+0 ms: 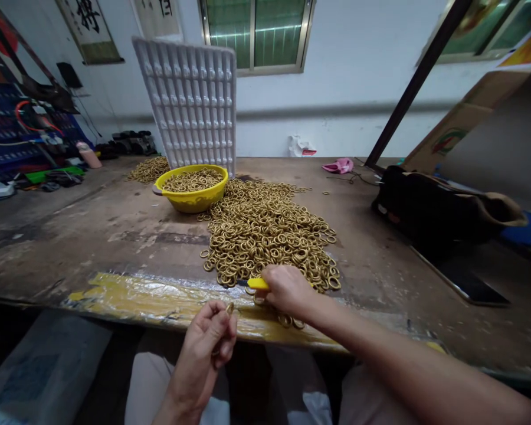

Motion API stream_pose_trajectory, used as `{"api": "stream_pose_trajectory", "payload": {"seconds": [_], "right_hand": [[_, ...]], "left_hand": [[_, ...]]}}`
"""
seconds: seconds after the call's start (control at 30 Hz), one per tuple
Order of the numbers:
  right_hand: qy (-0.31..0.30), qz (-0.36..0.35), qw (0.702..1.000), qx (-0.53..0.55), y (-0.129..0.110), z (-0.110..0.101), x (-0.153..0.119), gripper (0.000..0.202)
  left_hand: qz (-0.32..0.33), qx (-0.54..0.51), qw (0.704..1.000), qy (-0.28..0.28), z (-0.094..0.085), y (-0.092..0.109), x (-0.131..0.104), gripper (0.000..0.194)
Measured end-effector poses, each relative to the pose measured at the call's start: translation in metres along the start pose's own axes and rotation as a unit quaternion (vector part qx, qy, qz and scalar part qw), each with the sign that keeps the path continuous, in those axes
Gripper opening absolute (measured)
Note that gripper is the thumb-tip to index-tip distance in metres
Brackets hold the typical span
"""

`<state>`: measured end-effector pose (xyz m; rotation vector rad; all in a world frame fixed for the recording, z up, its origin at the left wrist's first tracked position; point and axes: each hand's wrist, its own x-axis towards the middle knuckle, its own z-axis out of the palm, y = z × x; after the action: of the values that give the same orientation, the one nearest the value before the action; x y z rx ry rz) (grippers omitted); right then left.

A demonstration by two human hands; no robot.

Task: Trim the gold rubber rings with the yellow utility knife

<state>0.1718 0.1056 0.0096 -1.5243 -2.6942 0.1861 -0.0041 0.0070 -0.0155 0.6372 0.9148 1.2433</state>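
Note:
My left hand is closed in front of the table edge, pinching a brass-coloured ring between thumb and fingers. My right hand is wrapped round a tool with a yellow handle, which looks like a utility knife; its dark tip points left, beside the rings. Just beyond the right hand spreads a big pile of brass-coloured rings. A few loose rings lie near the table edge, partly under the right hand.
Behind the pile's left side stands a yellow basin full of rings, before an upright grey moulded tray. More rings lie farther left. At right are a black bag and a dark flat device. Yellow tape covers the front edge.

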Motion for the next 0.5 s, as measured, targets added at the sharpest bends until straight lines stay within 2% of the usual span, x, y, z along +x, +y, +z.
{"api": "stream_pose_trajectory", "payload": {"seconds": [0.1, 0.2, 0.27, 0.3, 0.33, 0.4, 0.47, 0.5], "right_hand": [[-0.009, 0.016, 1.000, 0.003, -0.007, 0.006, 0.005, 0.013], [-0.002, 0.036, 0.999, 0.010, -0.007, 0.005, 0.010, 0.011], [-0.004, 0.061, 0.994, 0.090, -0.008, 0.001, 0.011, 0.008], [-0.019, 0.077, 0.981, 0.175, -0.010, -0.002, 0.010, 0.010], [-0.047, 0.094, 0.953, 0.284, -0.012, -0.004, 0.009, 0.013], [-0.114, 0.117, 0.850, 0.501, -0.018, -0.009, 0.004, 0.018], [-0.154, 0.128, 0.754, 0.625, -0.025, -0.011, -0.002, 0.020], [-0.159, 0.135, 0.724, 0.658, -0.028, -0.011, -0.005, 0.019]], "left_hand": [[-0.020, -0.049, 0.998, -0.017, -0.005, 0.000, 0.001, 0.030], [-0.055, -0.087, 0.994, -0.032, -0.007, -0.001, 0.004, 0.027], [-0.066, -0.075, 0.995, -0.023, -0.005, -0.004, 0.007, 0.029], [-0.065, -0.056, 0.996, -0.016, -0.003, -0.007, 0.009, 0.030], [-0.058, -0.032, 0.998, -0.005, 0.000, -0.009, 0.011, 0.029], [-0.031, 0.020, 0.999, 0.022, 0.006, -0.014, 0.014, 0.029], [0.008, 0.059, 0.997, 0.049, 0.012, -0.018, 0.015, 0.034], [0.028, 0.074, 0.995, 0.062, 0.014, -0.019, 0.015, 0.035]]}}
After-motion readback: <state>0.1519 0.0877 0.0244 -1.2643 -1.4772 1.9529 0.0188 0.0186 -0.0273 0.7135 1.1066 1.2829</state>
